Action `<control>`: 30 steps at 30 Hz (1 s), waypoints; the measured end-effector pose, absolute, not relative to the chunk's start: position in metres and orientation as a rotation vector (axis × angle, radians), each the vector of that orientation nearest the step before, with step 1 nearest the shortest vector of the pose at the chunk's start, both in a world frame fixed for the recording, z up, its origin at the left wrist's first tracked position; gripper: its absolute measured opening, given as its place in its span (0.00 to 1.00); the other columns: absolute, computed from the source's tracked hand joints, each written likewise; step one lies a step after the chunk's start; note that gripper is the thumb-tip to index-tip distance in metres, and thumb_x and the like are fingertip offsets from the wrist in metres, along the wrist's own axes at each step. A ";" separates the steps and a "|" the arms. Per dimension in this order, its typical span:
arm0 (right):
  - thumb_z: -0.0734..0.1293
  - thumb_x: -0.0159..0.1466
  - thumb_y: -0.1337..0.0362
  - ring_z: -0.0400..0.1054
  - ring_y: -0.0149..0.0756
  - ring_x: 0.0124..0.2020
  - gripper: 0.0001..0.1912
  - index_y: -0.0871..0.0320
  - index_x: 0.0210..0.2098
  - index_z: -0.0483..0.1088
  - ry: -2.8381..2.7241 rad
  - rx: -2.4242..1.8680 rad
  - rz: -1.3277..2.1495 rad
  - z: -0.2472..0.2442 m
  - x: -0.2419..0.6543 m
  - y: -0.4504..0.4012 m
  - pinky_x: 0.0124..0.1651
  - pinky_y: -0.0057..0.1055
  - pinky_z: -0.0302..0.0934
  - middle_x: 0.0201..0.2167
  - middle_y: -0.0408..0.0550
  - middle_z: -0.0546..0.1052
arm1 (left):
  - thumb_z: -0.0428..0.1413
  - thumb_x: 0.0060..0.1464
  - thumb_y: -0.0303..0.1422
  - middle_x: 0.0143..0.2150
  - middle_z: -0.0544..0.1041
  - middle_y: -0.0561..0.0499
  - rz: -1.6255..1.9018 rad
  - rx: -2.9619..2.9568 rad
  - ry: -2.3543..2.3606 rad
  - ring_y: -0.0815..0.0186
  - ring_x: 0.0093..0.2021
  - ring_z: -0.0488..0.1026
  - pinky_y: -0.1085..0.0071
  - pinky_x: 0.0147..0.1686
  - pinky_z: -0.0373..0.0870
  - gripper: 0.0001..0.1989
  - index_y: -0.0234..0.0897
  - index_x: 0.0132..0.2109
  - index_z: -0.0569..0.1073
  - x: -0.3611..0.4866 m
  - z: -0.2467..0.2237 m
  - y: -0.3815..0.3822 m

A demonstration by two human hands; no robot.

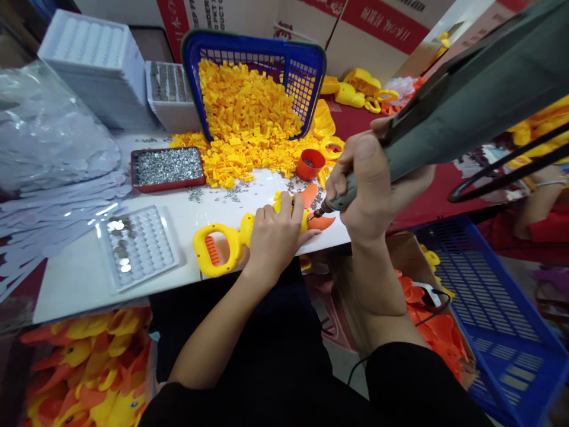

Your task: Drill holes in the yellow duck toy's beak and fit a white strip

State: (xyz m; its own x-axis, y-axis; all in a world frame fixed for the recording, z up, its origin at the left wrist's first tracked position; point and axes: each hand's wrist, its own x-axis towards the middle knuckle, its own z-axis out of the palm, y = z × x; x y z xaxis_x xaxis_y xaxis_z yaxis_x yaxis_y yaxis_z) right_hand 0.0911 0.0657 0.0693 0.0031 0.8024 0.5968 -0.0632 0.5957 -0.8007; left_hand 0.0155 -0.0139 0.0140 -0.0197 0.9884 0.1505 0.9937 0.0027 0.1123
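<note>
A yellow plastic toy (217, 249) with a ring handle and orange end pieces lies on the white work surface (191, 207). My left hand (275, 231) is closed over its body, fingers pressed down on it. In my right hand (371, 184) is a grey electric screwdriver (462, 95), gripped near its front end. The bit points down and left, and its tip meets the toy by the orange piece. Just behind the toy stand a small red cup (310, 165) with dark screws and a red tray (168, 168) of small metal parts.
A tilted blue basket (316, 71) spills small yellow parts behind the tray. A white tray (146, 243) with coin-like discs lies left. Below right are a blue crate (502, 320) and a box of orange parts. Another person's arm (542, 196) shows far right.
</note>
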 end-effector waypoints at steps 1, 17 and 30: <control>0.72 0.62 0.52 0.58 0.25 0.15 0.15 0.53 0.38 0.66 -1.377 -0.676 0.799 0.071 0.092 0.065 0.20 0.27 0.55 0.20 0.36 0.66 | 0.47 0.63 0.55 0.62 0.70 0.35 -0.282 -2.172 -2.191 0.51 0.41 0.75 0.59 0.39 0.71 0.37 0.31 0.67 0.61 0.016 0.015 -0.014; 0.69 0.57 0.58 0.54 0.26 0.21 0.15 0.56 0.23 0.59 -1.513 -0.522 1.183 0.092 0.109 0.062 0.24 0.28 0.53 0.20 0.40 0.60 | 0.44 0.67 0.50 0.48 0.77 0.41 -0.179 -2.084 -1.974 0.57 0.32 0.78 0.63 0.32 0.71 0.26 0.35 0.53 0.75 0.015 -0.001 -0.006; 0.72 0.55 0.53 0.58 0.27 0.24 0.17 0.57 0.28 0.64 -1.744 -0.383 1.217 0.083 0.108 0.073 0.28 0.28 0.57 0.23 0.40 0.65 | 0.49 0.66 0.45 0.46 0.77 0.43 -0.269 -2.109 -2.000 0.57 0.34 0.79 0.64 0.32 0.72 0.19 0.36 0.50 0.76 0.013 -0.007 -0.002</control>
State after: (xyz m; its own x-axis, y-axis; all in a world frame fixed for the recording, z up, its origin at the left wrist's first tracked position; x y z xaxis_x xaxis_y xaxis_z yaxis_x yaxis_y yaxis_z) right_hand 0.1077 0.0728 0.0829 -0.5077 0.6906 0.5151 -0.2451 0.4574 -0.8548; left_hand 0.0130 -0.0021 -0.0071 0.0558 0.9576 0.2828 0.9982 -0.0478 -0.0351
